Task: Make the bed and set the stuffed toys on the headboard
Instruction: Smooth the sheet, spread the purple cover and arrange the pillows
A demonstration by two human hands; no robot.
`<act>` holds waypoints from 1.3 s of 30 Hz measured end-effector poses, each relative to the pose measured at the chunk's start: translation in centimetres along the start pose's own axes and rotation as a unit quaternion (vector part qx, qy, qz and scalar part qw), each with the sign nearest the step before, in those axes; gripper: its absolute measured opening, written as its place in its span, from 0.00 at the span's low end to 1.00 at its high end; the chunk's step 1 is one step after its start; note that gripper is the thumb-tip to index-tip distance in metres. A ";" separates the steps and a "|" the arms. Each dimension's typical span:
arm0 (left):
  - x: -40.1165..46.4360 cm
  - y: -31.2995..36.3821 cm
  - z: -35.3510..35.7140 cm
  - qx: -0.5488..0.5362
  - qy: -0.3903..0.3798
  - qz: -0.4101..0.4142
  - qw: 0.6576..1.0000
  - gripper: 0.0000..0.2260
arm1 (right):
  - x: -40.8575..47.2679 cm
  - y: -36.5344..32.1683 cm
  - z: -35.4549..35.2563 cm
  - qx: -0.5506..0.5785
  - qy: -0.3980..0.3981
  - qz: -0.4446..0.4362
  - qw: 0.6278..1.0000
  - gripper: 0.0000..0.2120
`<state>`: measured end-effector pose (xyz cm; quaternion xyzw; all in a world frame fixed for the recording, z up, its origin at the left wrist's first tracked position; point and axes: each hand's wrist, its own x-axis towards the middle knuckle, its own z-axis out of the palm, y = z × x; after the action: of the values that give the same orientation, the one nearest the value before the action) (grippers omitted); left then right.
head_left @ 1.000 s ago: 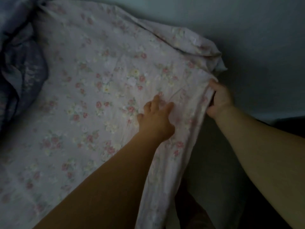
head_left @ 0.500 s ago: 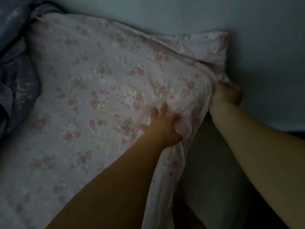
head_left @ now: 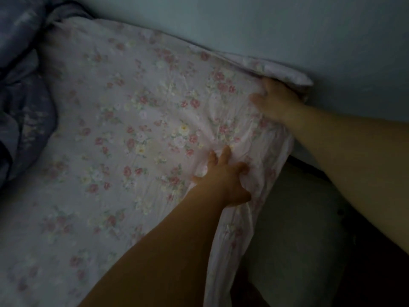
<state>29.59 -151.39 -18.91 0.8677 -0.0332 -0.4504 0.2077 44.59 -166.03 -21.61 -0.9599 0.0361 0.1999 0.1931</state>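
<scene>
The floral sheet (head_left: 137, 129) covers the mattress; its corner lies at 2 o'clock. The left hand (head_left: 223, 178) pinches a fold near the edge, and the right hand (head_left: 274, 100) (blurred) grips the corner, probably to pull it tight.

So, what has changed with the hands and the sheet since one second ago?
The right hand left the floral sheet's side edge, moved up to the corner by the wall and now rests on top, blurred. The left hand stayed, gripping a bunched fold. The blue duvet is unchanged.
</scene>
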 end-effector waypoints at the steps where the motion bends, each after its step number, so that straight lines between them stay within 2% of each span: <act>1: 0.0 -0.1 0.0 -0.001 0.001 0.002 1.000 0.30 | -0.2 -0.1 -0.1 0.046 0.000 0.018 0.999 0.33; 4: 0.2 -0.3 0.0 -0.002 0.003 0.008 1.000 0.29 | -0.7 0.8 0.0 0.184 -0.001 0.119 0.976 0.39; 6: 0.1 -0.4 0.1 0.001 0.007 0.006 1.000 0.30 | -2.0 1.5 0.6 0.253 -0.031 0.171 0.952 0.40; 8: -0.5 -0.3 0.4 0.009 0.009 0.007 1.000 0.31 | -4.2 1.8 1.2 0.239 -0.053 0.206 0.947 0.37; 10: -1.5 -0.3 1.0 0.022 0.012 0.008 1.000 0.33 | -7.2 1.6 1.5 0.136 0.009 0.235 0.962 0.33; 12: -3.3 -0.5 2.2 0.042 0.008 0.009 0.999 0.33 | -10.8 0.8 1.4 0.015 0.085 0.195 0.977 0.28; 14: -5.3 -0.5 3.7 0.056 -0.017 0.009 0.998 0.30 | -14.3 -0.2 1.4 -0.047 0.095 0.121 0.987 0.26; 16: -8.2 -0.6 4.9 0.052 -0.054 0.009 0.997 0.25 | -17.8 -2.0 1.2 -0.074 0.037 0.073 0.994 0.25; 19: -12.4 -0.7 5.7 -0.031 -0.071 -0.006 0.997 0.21 | -21.8 -5.0 1.2 -0.072 -0.077 0.030 0.994 0.19; 22: -17.8 -1.5 5.3 -0.080 -0.010 -0.036 0.996 0.20 | -26.1 -9.0 1.0 -0.078 -0.202 0.013 0.976 0.17; 24: -21.0 -2.3 4.5 -0.105 0.032 -0.053 0.993 0.19 | -28.6 -11.5 1.0 -0.088 -0.242 0.001 0.966 0.17; 31: -32.7 -8.3 2.2 -0.159 0.179 -0.095 0.966 0.17 | -36.7 -21.5 -0.3 -0.095 -0.212 -0.101 0.967 0.15; 36: -40.2 -13.1 1.8 -0.255 0.274 -0.128 0.918 0.16 | -41.9 -28.6 -1.4 -0.115 -0.180 -0.185 0.959 0.17; 39: -42.1 -14.7 1.8 -0.281 0.299 -0.137 0.902 0.17 | -43.0 -30.7 -1.4 -0.115 -0.189 -0.214 0.951 0.17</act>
<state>1.32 -128.28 6.71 0.8634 0.2771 -0.1841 0.3793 10.16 -138.62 7.64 -0.9055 -0.2308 0.3342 0.1231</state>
